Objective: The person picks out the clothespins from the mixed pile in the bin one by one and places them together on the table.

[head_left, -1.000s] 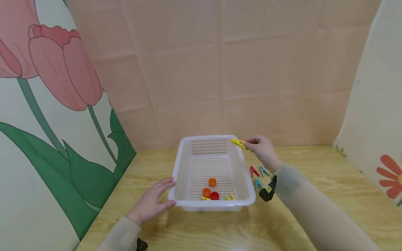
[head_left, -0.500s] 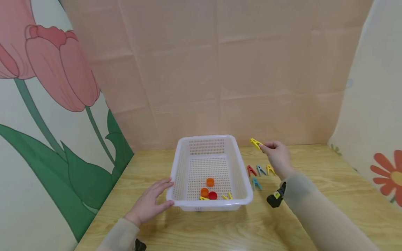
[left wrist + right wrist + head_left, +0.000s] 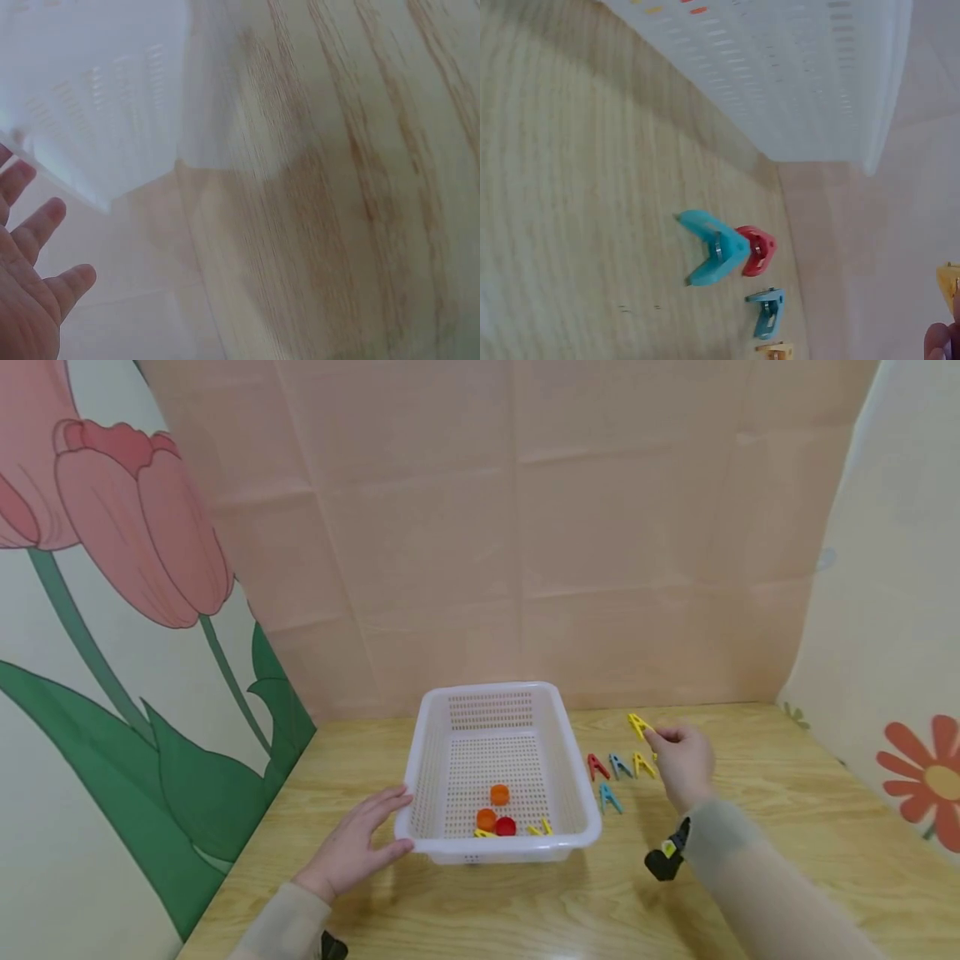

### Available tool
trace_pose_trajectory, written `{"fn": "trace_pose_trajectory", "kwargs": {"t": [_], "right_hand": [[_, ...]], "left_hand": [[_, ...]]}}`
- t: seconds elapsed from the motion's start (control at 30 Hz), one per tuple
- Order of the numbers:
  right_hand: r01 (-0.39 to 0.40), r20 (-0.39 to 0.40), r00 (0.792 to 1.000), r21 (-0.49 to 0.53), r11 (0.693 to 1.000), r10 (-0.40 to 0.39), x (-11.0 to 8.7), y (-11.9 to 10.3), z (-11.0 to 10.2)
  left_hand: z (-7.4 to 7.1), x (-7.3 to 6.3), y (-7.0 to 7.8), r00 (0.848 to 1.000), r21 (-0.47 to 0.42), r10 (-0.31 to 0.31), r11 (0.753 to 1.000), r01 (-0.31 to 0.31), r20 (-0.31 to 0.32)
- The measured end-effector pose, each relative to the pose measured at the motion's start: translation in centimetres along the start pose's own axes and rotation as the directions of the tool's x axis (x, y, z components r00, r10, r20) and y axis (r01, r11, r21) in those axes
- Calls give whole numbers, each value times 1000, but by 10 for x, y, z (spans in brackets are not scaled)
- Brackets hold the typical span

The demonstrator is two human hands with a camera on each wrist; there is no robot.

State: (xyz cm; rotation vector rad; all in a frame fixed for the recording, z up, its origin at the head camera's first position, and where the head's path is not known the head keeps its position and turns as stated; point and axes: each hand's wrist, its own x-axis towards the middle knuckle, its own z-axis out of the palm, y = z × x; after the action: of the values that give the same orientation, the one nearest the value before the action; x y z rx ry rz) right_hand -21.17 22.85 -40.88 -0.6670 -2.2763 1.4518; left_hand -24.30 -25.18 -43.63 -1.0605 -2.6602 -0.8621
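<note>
Fingertips of my right hand [image 3: 681, 764] pinch a yellow A-shaped plastic clothespin [image 3: 636, 724] over the wood-grain table [image 3: 495, 906], right of a white perforated plastic basket [image 3: 510, 844]; my left hand [image 3: 354, 849] rests extended fingers on its rim. Slack pinching, I judge, could drop the clothespin.

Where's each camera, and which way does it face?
Head: worn there, facing forward and down at the white basket; left hand, right hand, sleeves show.
Left wrist: worn there, facing basket and table; left hand at left edge.
Right wrist: worn there, facing turquoise clothespin and basket; right hand at right edge.
Shared by head and right wrist: that clothespin.
</note>
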Motion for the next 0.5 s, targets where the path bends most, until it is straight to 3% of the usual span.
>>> {"fn": "trace_pose_trajectory", "kwargs": {"t": [0.23, 0.5], "right_hand": [[-69, -14, 998, -51, 996, 68, -4, 21, 6], [-58, -20, 998, -144, 988, 56, -13, 37, 10]], "left_hand": [[-1, 1, 1, 1000, -2, -18, 1000, 18, 13], [-2, 1, 1, 999, -9, -28, 1000, 28, 26]]}}
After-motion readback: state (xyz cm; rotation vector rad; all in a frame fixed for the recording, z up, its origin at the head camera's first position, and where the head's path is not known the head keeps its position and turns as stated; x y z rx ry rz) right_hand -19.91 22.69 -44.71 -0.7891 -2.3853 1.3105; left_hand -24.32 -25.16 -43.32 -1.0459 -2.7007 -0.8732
